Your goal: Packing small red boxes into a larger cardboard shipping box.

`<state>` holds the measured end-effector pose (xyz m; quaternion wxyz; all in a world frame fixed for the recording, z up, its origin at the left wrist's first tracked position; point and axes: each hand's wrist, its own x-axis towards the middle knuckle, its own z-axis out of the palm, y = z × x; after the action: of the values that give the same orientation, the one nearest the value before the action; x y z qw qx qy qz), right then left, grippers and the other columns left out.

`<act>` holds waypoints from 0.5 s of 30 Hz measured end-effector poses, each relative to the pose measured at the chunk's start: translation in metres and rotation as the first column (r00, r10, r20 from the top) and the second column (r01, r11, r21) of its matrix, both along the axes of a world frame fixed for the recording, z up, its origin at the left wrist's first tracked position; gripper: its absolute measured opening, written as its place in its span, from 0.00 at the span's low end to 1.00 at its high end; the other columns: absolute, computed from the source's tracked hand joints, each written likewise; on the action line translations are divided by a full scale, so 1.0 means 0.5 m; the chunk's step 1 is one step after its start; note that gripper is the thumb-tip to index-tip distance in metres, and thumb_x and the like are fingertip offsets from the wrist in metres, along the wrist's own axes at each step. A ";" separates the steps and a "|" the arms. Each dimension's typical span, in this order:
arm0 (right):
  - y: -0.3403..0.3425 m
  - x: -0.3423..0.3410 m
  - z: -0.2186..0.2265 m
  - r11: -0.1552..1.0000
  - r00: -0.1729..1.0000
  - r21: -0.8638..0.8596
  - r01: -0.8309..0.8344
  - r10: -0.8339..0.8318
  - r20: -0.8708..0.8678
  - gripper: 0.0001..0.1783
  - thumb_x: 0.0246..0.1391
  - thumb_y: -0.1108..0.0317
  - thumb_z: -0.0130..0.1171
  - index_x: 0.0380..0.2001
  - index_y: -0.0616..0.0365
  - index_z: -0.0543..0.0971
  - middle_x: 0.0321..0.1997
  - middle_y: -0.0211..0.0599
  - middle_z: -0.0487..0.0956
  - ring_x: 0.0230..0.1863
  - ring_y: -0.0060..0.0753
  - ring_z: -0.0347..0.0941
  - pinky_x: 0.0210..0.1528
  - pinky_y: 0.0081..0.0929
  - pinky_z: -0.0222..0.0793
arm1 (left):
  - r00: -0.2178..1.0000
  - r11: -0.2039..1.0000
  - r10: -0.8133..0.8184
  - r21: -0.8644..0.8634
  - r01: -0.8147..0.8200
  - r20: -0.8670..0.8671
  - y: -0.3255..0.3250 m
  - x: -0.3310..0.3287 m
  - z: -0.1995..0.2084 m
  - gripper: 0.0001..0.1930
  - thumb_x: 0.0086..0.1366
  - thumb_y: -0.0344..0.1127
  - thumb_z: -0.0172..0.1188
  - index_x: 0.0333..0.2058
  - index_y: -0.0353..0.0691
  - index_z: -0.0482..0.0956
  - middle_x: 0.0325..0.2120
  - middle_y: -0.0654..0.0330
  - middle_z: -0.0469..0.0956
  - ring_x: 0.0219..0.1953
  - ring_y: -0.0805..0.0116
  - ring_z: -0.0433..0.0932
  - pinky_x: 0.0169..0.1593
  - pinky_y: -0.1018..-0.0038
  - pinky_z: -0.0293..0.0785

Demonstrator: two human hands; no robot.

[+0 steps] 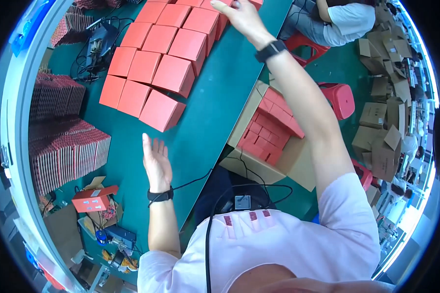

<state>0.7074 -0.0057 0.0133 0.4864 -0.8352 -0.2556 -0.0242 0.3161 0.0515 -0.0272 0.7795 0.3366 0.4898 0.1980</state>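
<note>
Red boxes (144, 67) stand close together in rows on the green table (215, 93). The nearest box (160, 108) sits slightly askew at the near end of the group. Just short of that box, my left hand (157, 161) is open, fingers stretched out and palm turned toward the boxes, with nothing in it. At the far right side of the group is my right hand (242, 19), its thumb and a finger spread apart over or against the boxes. Part of its fingers lies beyond the upper edge, and whether it touches a box I cannot tell.
An open carton (256, 163) holding red boxes stands right of the table. Stacks of flat red pieces (71, 156) fill the left side. A black cable (195, 181) runs near my left wrist. A seated person (337, 24) is at upper right, near red stools (338, 100).
</note>
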 end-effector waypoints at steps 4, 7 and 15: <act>0.078 0.046 -0.076 0.982 0.998 -0.183 0.045 -0.035 0.060 0.43 0.54 0.44 0.60 0.60 0.70 0.66 0.63 0.58 0.68 0.63 0.51 0.65 0.63 0.39 0.60 | 0.981 0.985 -0.174 0.013 0.174 0.088 0.020 0.042 -0.036 0.56 0.61 0.69 0.52 0.68 0.31 0.35 0.70 0.43 0.37 0.72 0.46 0.33 0.72 0.57 0.30; 0.082 0.032 -0.115 0.884 0.968 -0.450 0.124 -0.009 0.250 0.43 0.54 0.43 0.58 0.61 0.67 0.64 0.62 0.58 0.62 0.59 0.55 0.65 0.58 0.44 0.65 | 0.985 0.986 -0.169 0.012 0.168 0.044 0.020 0.077 -0.038 0.56 0.61 0.71 0.49 0.68 0.31 0.35 0.69 0.43 0.38 0.72 0.46 0.34 0.72 0.57 0.30; 0.079 0.067 -0.107 0.899 0.955 -0.419 0.129 0.002 0.298 0.46 0.51 0.38 0.57 0.57 0.72 0.66 0.56 0.68 0.64 0.57 0.63 0.62 0.57 0.51 0.64 | 0.979 0.980 -0.201 0.006 0.201 0.043 0.014 0.114 -0.035 0.55 0.65 0.70 0.43 0.65 0.19 0.36 0.69 0.40 0.35 0.73 0.55 0.34 0.72 0.56 0.33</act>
<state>0.7409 0.0340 -0.0403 0.2441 -0.9176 -0.2955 -0.1052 0.3729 0.0585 -0.0448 0.8057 0.3805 0.4361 0.1258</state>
